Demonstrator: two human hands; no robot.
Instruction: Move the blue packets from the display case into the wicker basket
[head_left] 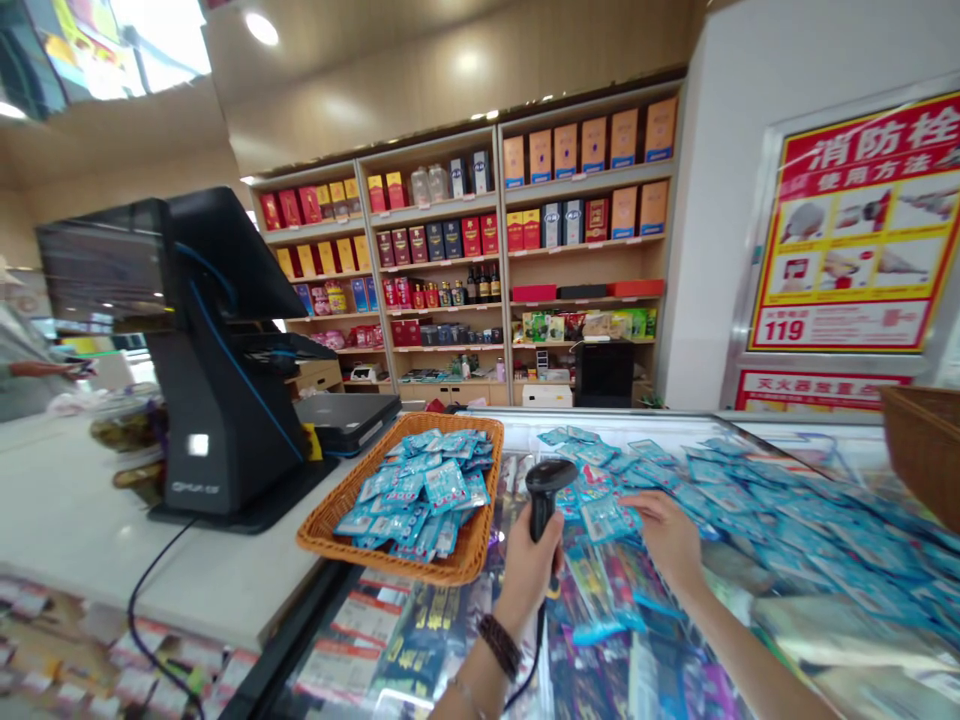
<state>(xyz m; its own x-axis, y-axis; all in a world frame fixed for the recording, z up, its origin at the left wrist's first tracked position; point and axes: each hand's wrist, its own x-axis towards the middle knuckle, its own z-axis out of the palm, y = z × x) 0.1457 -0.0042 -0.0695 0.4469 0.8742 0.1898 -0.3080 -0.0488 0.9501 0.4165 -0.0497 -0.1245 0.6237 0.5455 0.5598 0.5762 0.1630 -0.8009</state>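
My left hand [531, 550] is wrapped round the handle of a black barcode scanner [550, 478], its head up and a cable hanging below. To the right of it, my right hand [669, 535] has its thumb and fingertips together at the edge of a small blue packet [604, 519]. More blue packets [780, 510] lie spread over the glass top of a display case, around and to the right of that hand. An orange wicker basket [319, 540] left of the scanner holds a heap of similar blue packets [420, 490].
A black checkout terminal [232, 380] stands on the white counter [67, 540] at left, beside a flat black box [349, 415]. A brown basket [926, 445] sits at the far right edge. Shelves of boxes and bottles line the back wall. Another person's hand [45, 370] shows at far left.
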